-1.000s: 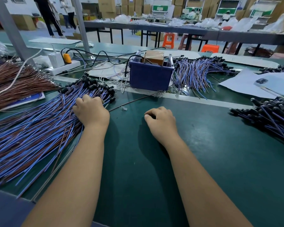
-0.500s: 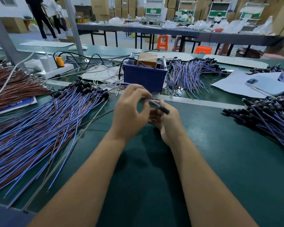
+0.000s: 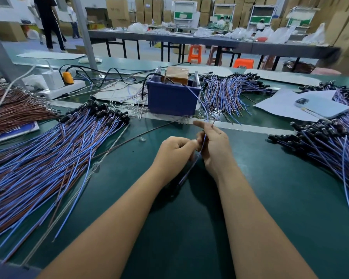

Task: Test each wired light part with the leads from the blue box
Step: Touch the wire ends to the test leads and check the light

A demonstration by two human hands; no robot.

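Centrally, both hands meet above the green table [image 3: 250, 198], left hand [image 3: 173, 156] curled with fingertips pinching one wired light part [image 3: 202, 146], right hand [image 3: 216, 148] gripping its blue and brown wires, index finger outstretched, blue box [image 3: 172, 98] just beyond, untested pile [image 3: 48, 156] on the left.

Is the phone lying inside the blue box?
No, the phone lies on white paper on the table, well to the right of the blue box.

A factory floor: stacked cartons [image 3: 117, 9], long worktables [image 3: 210, 44], wire bundles [image 3: 48, 154].
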